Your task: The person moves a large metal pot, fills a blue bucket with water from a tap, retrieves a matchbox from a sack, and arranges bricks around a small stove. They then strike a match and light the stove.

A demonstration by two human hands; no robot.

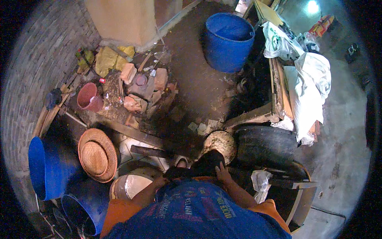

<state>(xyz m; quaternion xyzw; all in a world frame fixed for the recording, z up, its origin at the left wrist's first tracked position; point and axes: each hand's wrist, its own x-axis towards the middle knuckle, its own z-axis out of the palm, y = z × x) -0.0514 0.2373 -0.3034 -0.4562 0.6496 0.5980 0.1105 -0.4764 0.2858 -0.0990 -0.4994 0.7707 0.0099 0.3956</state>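
My right hand (221, 171) rests on the dark cloth over my raised right knee (212, 159). Its fingers are spread, with nothing in them. Close to my waist and left thigh lies my left hand (160, 181), dim and partly hidden, so its fingers cannot be made out. Just beyond the right knee is a round, pale, rough-topped block (220, 145). Beside my left arm stands a round metal vessel (132, 186), and past it a woven straw hat (95, 155).
Ahead stands a blue plastic drum (229, 43); more blue containers (52, 168) are at left. Bricks (129, 73) and a red bucket (89, 97) lie beyond a wooden beam (128, 133). At right are a large black tub (265, 143) and white sacks (310, 86) on a wooden structure.
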